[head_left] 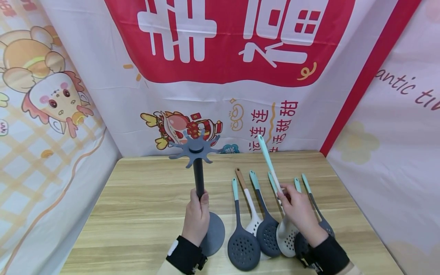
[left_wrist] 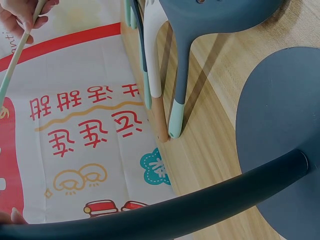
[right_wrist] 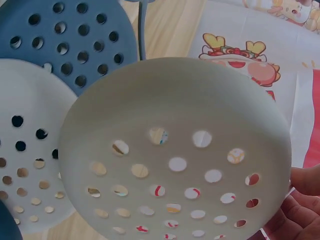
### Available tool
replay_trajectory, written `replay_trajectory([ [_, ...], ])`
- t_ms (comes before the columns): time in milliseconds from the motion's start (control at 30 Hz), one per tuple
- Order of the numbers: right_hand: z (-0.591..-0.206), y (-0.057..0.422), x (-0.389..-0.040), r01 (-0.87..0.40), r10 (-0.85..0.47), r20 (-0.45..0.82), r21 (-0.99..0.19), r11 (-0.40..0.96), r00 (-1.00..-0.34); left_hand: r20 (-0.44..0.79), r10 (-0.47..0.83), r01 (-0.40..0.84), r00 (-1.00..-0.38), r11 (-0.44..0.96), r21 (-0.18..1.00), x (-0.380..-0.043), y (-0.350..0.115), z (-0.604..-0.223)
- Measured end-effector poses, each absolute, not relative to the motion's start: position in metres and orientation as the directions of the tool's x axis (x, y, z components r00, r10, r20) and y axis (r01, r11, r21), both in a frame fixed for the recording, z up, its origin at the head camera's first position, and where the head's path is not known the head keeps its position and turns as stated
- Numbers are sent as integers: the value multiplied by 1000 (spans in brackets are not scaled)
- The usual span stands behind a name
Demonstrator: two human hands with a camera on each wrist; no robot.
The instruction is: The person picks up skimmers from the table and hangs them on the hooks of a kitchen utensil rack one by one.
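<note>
My left hand (head_left: 197, 217) grips the black pole (head_left: 198, 177) of a utensil stand. The stand has a grey top ring of several curved hooks (head_left: 196, 148) and a round grey base (head_left: 215, 233); no utensil hangs on it. My right hand (head_left: 300, 210) pinches the pale shaft of a slotted skimmer (head_left: 269, 162), its mint handle end pointing up and away. In the right wrist view the off-white perforated head of this skimmer (right_wrist: 175, 115) fills the middle, with fingertips at its right edge. The left wrist view shows the stand's pole (left_wrist: 200, 210) running to its base.
Right of the stand, several utensils lie on the wooden table (head_left: 144, 214): a dark slotted turner (head_left: 244, 248), a white skimmer with brown handle (head_left: 252, 214), another dark skimmer (head_left: 269, 236), and more under my right forearm. Printed cloth (head_left: 223, 91) hangs behind and at both sides.
</note>
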State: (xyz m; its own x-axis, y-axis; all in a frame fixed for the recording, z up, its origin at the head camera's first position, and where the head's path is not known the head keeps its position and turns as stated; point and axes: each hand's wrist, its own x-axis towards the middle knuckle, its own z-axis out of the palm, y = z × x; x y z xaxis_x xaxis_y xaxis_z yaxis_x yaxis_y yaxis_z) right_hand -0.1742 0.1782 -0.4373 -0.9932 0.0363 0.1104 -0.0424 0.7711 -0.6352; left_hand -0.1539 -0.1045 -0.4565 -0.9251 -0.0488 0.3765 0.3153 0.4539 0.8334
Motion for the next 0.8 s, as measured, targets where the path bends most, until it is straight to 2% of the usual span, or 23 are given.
replay_trajectory([
  [467, -431, 172, -169, -83, 8, 141, -622, 779, -990, 393, -55, 327, -918, 459, 826, -154, -104, -458],
  [800, -429, 168, -166, -124, -18, 167, -653, 747, -986, 402, -48, 338, -915, 455, 824, -155, -106, -458],
])
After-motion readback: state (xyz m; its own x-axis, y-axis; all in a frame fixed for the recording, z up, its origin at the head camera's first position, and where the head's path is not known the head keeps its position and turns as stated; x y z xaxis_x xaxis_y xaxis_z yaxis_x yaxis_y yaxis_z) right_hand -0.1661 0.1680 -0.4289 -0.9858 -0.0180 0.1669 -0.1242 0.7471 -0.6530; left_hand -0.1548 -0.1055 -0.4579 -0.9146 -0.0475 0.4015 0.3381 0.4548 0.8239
